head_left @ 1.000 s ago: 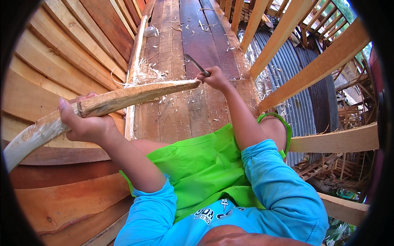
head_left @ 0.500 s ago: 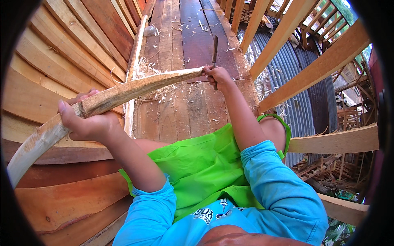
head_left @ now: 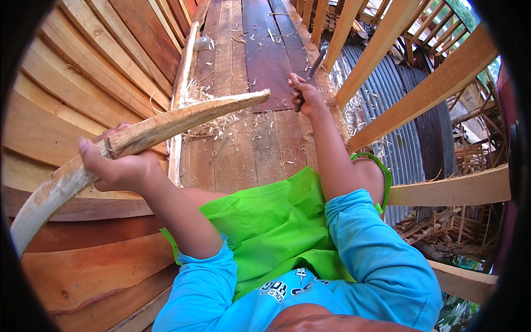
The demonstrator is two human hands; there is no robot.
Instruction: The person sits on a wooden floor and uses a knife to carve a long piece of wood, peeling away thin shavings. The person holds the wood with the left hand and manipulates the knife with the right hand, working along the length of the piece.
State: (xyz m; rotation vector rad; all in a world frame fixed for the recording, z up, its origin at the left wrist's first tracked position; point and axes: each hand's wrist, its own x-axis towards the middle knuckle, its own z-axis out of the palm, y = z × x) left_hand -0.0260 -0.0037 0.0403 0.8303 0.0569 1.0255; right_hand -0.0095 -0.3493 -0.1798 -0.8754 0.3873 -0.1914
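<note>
A long, partly shaved wooden pole (head_left: 193, 120) slants from the lower left up to a tapered tip near the middle of the view. My left hand (head_left: 123, 166) is wrapped around it from below, thumb up, beside a dark notch or knot. In my right hand (head_left: 305, 95) is a knife (head_left: 316, 63), its dark blade pointing up and away to the right. The right hand is apart from the pole's tip, a short way to its right. Part of the knife's handle is hidden by the fingers.
Curled wood shavings (head_left: 207, 126) lie over the plank floor (head_left: 232, 160). A plank wall (head_left: 83, 99) runs along the left. Wooden railing posts (head_left: 381, 50) stand on the right, with corrugated metal sheets (head_left: 406, 116) beyond them. A clear container (head_left: 202, 42) sits by the wall's base.
My right hand has moved off the pole's tip to the right, and the knife has tilted rightward. The left hand and the pole have barely shifted.
</note>
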